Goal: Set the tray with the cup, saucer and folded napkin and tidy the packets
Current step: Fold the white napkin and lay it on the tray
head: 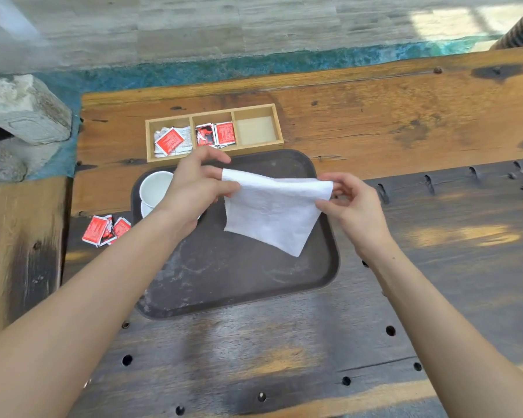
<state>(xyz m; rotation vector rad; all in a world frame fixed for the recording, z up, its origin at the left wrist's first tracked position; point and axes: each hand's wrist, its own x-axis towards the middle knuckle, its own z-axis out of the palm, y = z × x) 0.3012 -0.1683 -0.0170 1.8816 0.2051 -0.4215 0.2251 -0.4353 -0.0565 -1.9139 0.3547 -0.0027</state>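
Observation:
A white napkin [272,209] hangs in the air above the dark brown tray [239,282]. My left hand [194,188] pinches its upper left corner and my right hand [351,203] pinches its upper right corner. A white cup [155,188] stands on a white saucer [145,210] at the tray's far left corner, partly hidden by my left wrist. Red and white packets [105,230] lie loose on the table left of the tray. More packets [215,134] fill the left and middle compartments of a wooden box [213,111] behind the tray.
The wooden box's right compartment [255,129] holds nothing. A grey stone block [24,110] sits off the table's far left corner. The dark table planks [435,267] have several round holes. The floor lies beyond the table's far edge.

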